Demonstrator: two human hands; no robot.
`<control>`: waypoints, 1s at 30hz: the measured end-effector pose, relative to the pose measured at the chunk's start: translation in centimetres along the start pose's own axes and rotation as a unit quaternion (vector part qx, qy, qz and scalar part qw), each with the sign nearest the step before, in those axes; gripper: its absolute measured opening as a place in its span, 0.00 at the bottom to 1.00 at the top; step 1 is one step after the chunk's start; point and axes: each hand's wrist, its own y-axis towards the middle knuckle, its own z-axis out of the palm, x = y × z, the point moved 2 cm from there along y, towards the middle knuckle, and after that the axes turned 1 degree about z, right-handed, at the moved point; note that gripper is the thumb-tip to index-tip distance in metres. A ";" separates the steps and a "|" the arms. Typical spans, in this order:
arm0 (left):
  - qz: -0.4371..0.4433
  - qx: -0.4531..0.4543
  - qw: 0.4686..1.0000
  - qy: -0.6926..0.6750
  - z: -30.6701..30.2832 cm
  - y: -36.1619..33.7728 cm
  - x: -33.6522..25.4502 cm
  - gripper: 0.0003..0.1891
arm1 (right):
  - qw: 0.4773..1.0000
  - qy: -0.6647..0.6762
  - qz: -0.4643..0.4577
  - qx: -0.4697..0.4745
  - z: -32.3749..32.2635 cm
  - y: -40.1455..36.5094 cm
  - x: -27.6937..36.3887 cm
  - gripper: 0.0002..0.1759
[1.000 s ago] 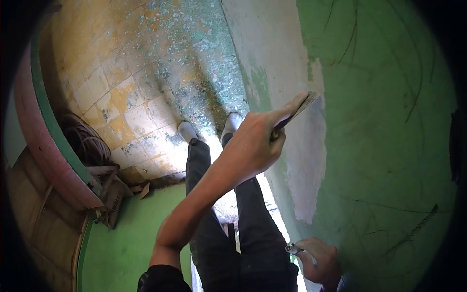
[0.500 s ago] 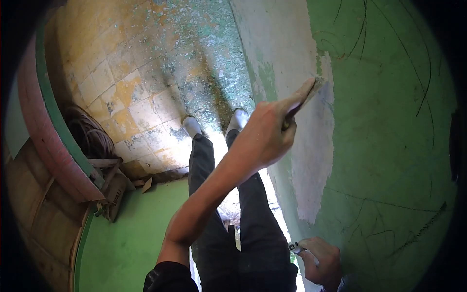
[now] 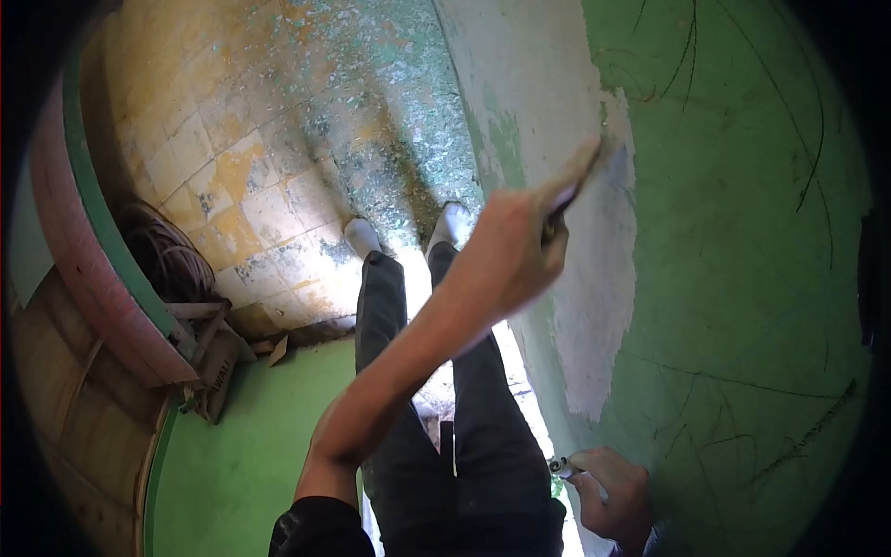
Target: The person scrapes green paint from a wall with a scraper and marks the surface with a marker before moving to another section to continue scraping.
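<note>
My left hand (image 3: 515, 241) reaches across my legs to the wall on the right, closed around a scraper (image 3: 615, 167). One finger stretches along the tool towards its blade, which lies on a pale bare patch (image 3: 594, 306) of the wall. The handle is mostly hidden in my fist, and fingertip and blade are blurred. Low on the right, close to the wall, my right hand (image 3: 608, 492) is curled around a small pale cylinder (image 3: 561, 468) with a dark ringed end. I cannot make out what kind of thing it is.
Green paint (image 3: 742, 251) with dark scratches surrounds the patch. Paint flakes litter the tiled floor (image 3: 269, 200) by my feet (image 3: 452, 223). On the left are a curved pink and green edge (image 3: 93, 288), a coiled hose or cable (image 3: 162, 246) and a cardboard box (image 3: 220, 371).
The left hand and scraper have shifted slightly, and the blade now shows flatter and more blurred against the pale patch. My right hand keeps its grip. The whole view has moved a little.
</note>
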 end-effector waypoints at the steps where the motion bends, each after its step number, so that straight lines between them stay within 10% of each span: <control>1: -0.005 -0.002 1.000 0.002 -0.2 0.4 -0.2 0.39 | 1.000 0.002 -0.003 -0.004 0.0 0.1 -0.1 0.11; 30: 0.060 0.022 0.996 0.065 -2.7 0.5 -1.4 0.37 | 1.000 0.018 0.000 -0.014 0.6 0.4 -0.2 0.10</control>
